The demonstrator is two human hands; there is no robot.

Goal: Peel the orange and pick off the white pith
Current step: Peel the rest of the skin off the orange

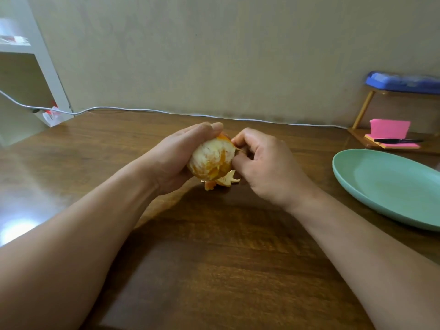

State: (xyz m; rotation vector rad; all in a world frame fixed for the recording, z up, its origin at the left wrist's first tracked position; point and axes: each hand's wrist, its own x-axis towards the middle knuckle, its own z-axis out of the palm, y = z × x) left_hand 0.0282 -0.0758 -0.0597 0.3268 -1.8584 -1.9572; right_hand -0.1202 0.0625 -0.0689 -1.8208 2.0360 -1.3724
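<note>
- Brown wooden table (214, 258) stands against a plain wall, and a green plate (381, 184) lies on it, well to the right of our hands.
- We hold the orange (210, 158) between both hands, low over the table. Its near face is mostly white pith, with some flesh showing.
- Our left hand (173, 158) wraps the orange from the left, a clenched grip with the fingertips over the top.
- Our right hand (269, 167) touches the right side of the orange, and its grip pinches a thin strip of peel (238, 148) there.
- So the fruit lies to the left of the pinching grip. We judge the pull should go rightward, away from the left hand.
- Peel scraps (227, 181) show just below the orange. We cannot tell whether they hang from it or lie on the table.
</note>
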